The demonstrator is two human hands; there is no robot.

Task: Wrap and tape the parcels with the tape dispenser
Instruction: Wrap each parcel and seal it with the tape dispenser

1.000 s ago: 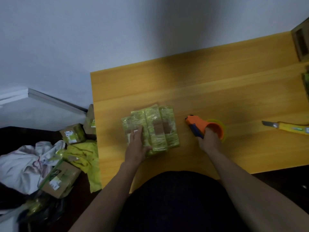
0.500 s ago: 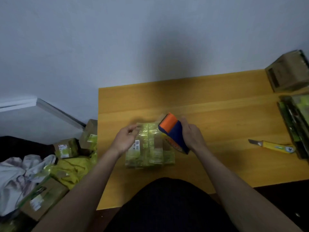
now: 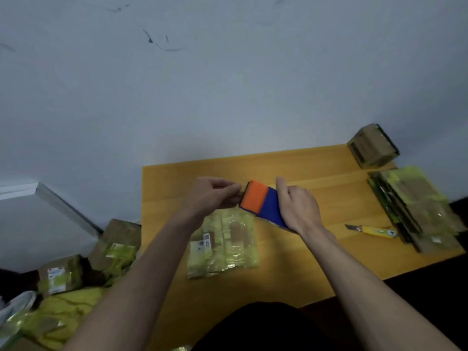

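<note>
A flat parcel (image 3: 222,243) wrapped in yellow-green tape, with a white label, lies on the wooden table (image 3: 316,252) in front of me. Above its far edge my right hand (image 3: 297,206) grips the orange and blue tape dispenser (image 3: 262,202), raised off the table. My left hand (image 3: 212,195) is at the dispenser's orange end, its fingertips pinched together there; the tape itself is too faint to make out.
A yellow utility knife (image 3: 372,230) lies right of my right hand. Flat cardboard and taped parcels (image 3: 415,206) are stacked at the table's right edge, with a cardboard box (image 3: 372,145) behind. More taped boxes (image 3: 114,247) and yellow wrapping lie on the floor at left.
My right hand lifted the dispenser off the table and brought it over the parcel. My left hand left the parcel and rose to the dispenser's orange end.
</note>
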